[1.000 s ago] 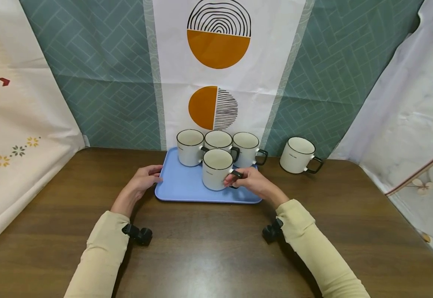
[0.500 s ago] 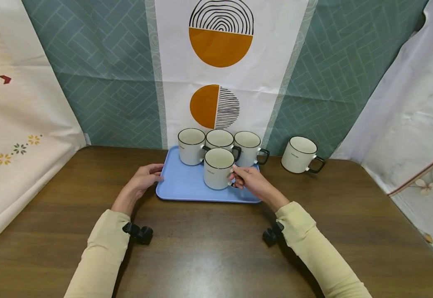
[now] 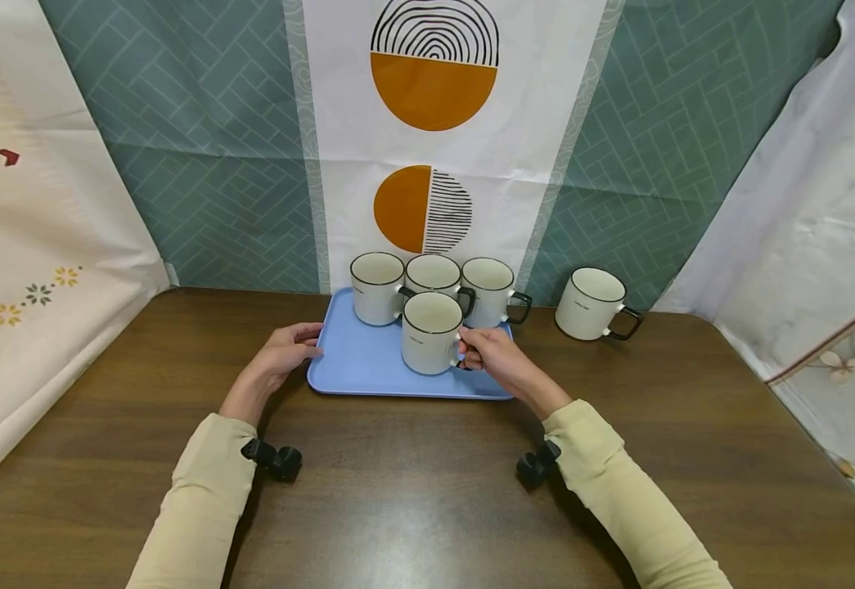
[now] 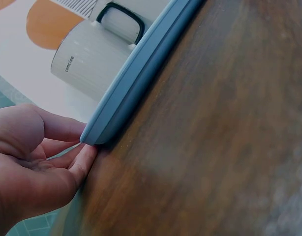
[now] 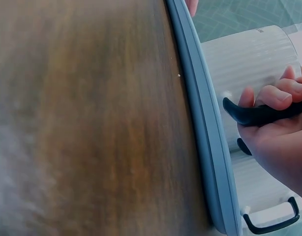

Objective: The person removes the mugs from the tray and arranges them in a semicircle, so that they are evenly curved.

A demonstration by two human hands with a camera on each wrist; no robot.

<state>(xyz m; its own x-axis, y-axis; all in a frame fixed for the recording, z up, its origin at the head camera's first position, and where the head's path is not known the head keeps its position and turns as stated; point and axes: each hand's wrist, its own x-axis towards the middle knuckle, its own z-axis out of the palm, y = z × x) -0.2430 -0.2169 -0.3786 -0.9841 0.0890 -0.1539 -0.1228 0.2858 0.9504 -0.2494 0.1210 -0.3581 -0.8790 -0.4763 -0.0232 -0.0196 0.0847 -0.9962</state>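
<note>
My right hand [image 3: 492, 353] grips the black handle [image 5: 269, 113] of a white, dark-rimmed mug [image 3: 430, 335]. This mug is upright at the front middle of a blue tray [image 3: 357, 364]. Behind it on the tray stand three matching mugs, a left one [image 3: 377, 290], a partly hidden middle one [image 3: 433, 274] and a right one [image 3: 489, 290]. At the tray's left edge, my left hand [image 3: 280, 356] pinches the rim, with the thumb and fingertips on either side of it in the left wrist view.
Another white mug [image 3: 591, 304] with a black handle stands on the brown wooden table [image 3: 398, 483], right of the tray. A patterned cloth [image 3: 236, 204] hangs behind the table's back edge. Pale cloths flank the left and right sides.
My right fingers have closed further round the mug's handle, with the thumb now up at its top. The mug keeps its place on the tray; my left hand stays at the rim.
</note>
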